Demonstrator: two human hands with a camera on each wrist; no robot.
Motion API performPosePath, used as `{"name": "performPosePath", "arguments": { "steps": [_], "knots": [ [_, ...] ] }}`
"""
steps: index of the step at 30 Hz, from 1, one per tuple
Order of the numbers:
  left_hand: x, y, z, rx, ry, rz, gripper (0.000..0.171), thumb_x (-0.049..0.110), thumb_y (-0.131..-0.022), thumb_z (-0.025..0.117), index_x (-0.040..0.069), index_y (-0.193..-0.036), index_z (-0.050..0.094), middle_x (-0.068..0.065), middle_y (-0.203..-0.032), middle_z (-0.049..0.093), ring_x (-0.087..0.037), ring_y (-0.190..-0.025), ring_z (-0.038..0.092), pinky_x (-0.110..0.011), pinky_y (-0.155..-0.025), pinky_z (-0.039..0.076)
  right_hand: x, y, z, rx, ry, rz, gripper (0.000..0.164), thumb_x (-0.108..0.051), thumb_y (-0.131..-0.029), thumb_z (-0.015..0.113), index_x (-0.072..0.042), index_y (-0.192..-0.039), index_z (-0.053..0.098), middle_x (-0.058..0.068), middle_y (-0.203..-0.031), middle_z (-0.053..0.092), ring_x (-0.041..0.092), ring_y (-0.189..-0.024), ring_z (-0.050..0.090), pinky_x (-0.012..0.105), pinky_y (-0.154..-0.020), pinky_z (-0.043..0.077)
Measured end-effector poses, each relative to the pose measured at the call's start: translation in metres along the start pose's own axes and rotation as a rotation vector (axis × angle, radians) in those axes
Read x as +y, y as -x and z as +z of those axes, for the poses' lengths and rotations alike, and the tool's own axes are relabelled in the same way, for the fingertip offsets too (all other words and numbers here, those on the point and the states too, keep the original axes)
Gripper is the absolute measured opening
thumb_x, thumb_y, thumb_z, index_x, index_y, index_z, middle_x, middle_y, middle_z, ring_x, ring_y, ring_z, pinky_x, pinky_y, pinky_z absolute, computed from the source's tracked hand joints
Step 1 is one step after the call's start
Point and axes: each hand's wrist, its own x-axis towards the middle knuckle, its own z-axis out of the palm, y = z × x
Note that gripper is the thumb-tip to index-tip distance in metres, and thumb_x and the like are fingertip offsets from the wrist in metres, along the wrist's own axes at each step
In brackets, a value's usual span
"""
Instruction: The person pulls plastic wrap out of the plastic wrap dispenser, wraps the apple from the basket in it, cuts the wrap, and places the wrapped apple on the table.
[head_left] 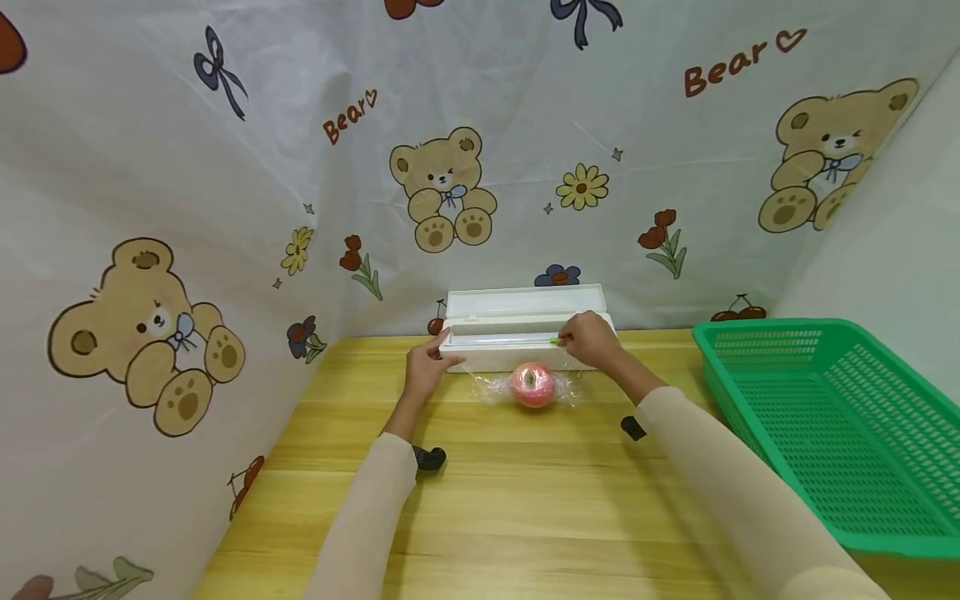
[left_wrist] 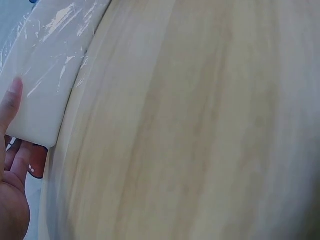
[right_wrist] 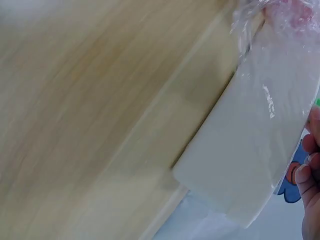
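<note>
A long white cling film dispenser box point(head_left: 487, 360) stands at the back of the table with its lid point(head_left: 525, 300) raised. My left hand point(head_left: 427, 367) grips the box's left end, thumb on the front face and fingers around the end, as the left wrist view also shows. Near the box's right part, my right hand point(head_left: 590, 340) pinches a small green slider point(head_left: 555, 340) on the top edge. Clear cling film point(head_left: 491, 386) hangs over the front. A red apple point(head_left: 533, 385) sits before the box, wrapped in that film.
At the right stands a green plastic basket point(head_left: 772, 323) with mesh sides. A white cloth with printed bears point(head_left: 442, 192) hangs behind the wooden table point(head_left: 510, 508). Black wrist-camera parts point(head_left: 430, 458) show by both forearms.
</note>
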Motion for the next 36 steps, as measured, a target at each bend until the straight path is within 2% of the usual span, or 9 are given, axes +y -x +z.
{"name": "performPosePath", "arguments": {
  "steps": [3,7,15,25,28,31,33,35,36],
  "knots": [
    [-0.001,0.0,-0.001,-0.003,0.008,-0.005,0.065,0.021,-0.076,0.09,0.016,-0.136,0.066,-0.004,-0.133,0.067,-0.007,-0.052,0.023,-0.019,-0.047,0.028,0.005,0.006,-0.002,0.013,-0.007,0.002,0.008,0.0,-0.085,0.075,0.0,-0.088,0.082,0.012,-0.087,0.077,0.03,-0.082,0.073,0.046,-0.076,0.06],
    [-0.002,0.001,-0.001,-0.021,0.017,-0.016,0.065,0.021,-0.076,0.089,0.019,-0.137,0.065,-0.008,-0.13,0.068,-0.006,-0.051,0.025,-0.019,-0.047,0.03,0.011,0.011,-0.003,0.026,-0.02,0.011,0.007,0.0,-0.085,0.076,0.001,-0.09,0.081,0.014,-0.089,0.077,0.031,-0.083,0.074,0.046,-0.075,0.061],
    [-0.002,-0.001,-0.003,-0.015,-0.015,0.005,0.067,0.025,-0.076,0.088,0.015,-0.138,0.064,0.005,-0.14,0.062,-0.007,-0.051,0.024,-0.018,-0.047,0.029,0.02,0.016,-0.005,0.047,-0.01,0.026,0.009,-0.003,-0.085,0.078,0.002,-0.092,0.081,0.014,-0.089,0.077,0.031,-0.083,0.074,0.048,-0.077,0.061],
    [0.002,-0.001,-0.002,-0.014,0.003,0.006,0.064,0.017,-0.077,0.088,0.016,-0.137,0.065,-0.003,-0.135,0.066,-0.008,-0.053,0.025,-0.019,-0.048,0.032,0.023,0.019,-0.009,0.053,-0.015,0.03,0.01,-0.004,-0.086,0.078,0.003,-0.093,0.081,0.014,-0.089,0.077,0.033,-0.083,0.073,0.048,-0.077,0.06],
    [0.003,-0.002,-0.002,-0.01,0.0,0.004,0.065,0.018,-0.077,0.089,0.015,-0.137,0.065,0.002,-0.137,0.063,-0.008,-0.055,0.025,-0.019,-0.049,0.033,0.027,0.018,-0.008,0.042,-0.036,0.04,0.01,-0.005,-0.087,0.078,0.002,-0.094,0.081,0.014,-0.089,0.077,0.031,-0.083,0.073,0.047,-0.077,0.061],
    [0.002,-0.002,-0.002,-0.011,-0.017,0.003,0.065,0.02,-0.077,0.089,0.016,-0.138,0.065,0.001,-0.101,0.072,-0.008,-0.054,0.027,-0.019,-0.049,0.033,0.031,0.018,-0.007,0.024,-0.07,0.052,0.012,-0.006,-0.087,0.078,0.002,-0.096,0.08,0.012,-0.086,0.077,0.027,-0.075,0.07,0.043,-0.07,0.059],
    [0.002,-0.002,-0.002,-0.012,-0.02,0.002,0.065,0.02,-0.077,0.089,0.016,-0.138,0.065,0.003,-0.076,0.059,-0.008,-0.053,0.027,-0.019,-0.049,0.033,0.032,0.018,-0.007,0.009,-0.097,0.052,0.012,-0.006,-0.089,0.077,0.001,-0.098,0.08,0.011,-0.083,0.076,0.023,-0.068,0.066,0.038,-0.063,0.055],
    [0.001,-0.002,-0.003,-0.012,-0.02,-0.003,0.066,0.021,-0.077,0.089,0.016,-0.138,0.065,0.003,-0.065,0.043,-0.009,-0.052,0.028,-0.019,-0.048,0.033,0.032,0.017,-0.006,0.0,-0.119,0.053,0.012,-0.006,-0.089,0.077,0.001,-0.099,0.08,0.01,-0.082,0.076,0.02,-0.066,0.063,0.036,-0.06,0.052],
    [0.001,-0.002,-0.003,-0.01,-0.018,-0.006,0.066,0.02,-0.076,0.09,0.016,-0.138,0.065,0.003,-0.064,0.043,-0.008,-0.052,0.028,-0.019,-0.048,0.033,0.032,0.017,-0.006,-0.001,-0.124,0.051,0.012,-0.006,-0.089,0.077,0.001,-0.099,0.08,0.01,-0.082,0.076,0.019,-0.065,0.063,0.035,-0.06,0.051]
  ]
}}
